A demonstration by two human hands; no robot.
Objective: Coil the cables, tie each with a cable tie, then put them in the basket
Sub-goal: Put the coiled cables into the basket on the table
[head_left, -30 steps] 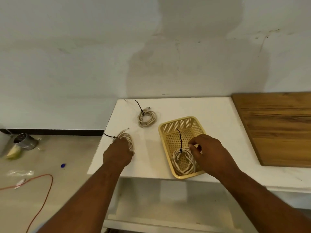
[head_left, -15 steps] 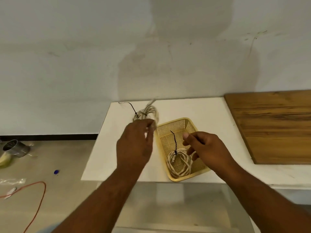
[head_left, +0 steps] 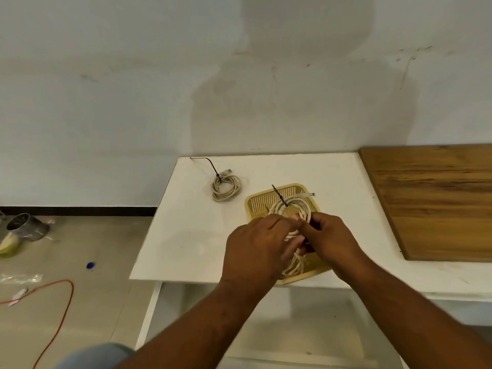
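A yellow mesh basket (head_left: 257,202) sits on the white table (head_left: 186,235). Both hands meet above it. My left hand (head_left: 258,246) grips a coiled beige cable (head_left: 290,206) whose black cable tie sticks up. My right hand (head_left: 330,238) pinches the same coil at its near side. Under the hands a second tied coil (head_left: 292,267) lies in the basket, partly hidden. A third coil (head_left: 226,187) with a long black tie lies on the table, left of the basket and farther back.
A wooden board (head_left: 431,198) covers the table's right side. On the floor to the left are a metal can (head_left: 24,225), an orange cord (head_left: 61,302), a blue cap (head_left: 90,265) and plastic scraps.
My left hand picked up a coil from the table's left edge and carried it right, over the basket. My right hand rose from the coil in the basket to meet it.
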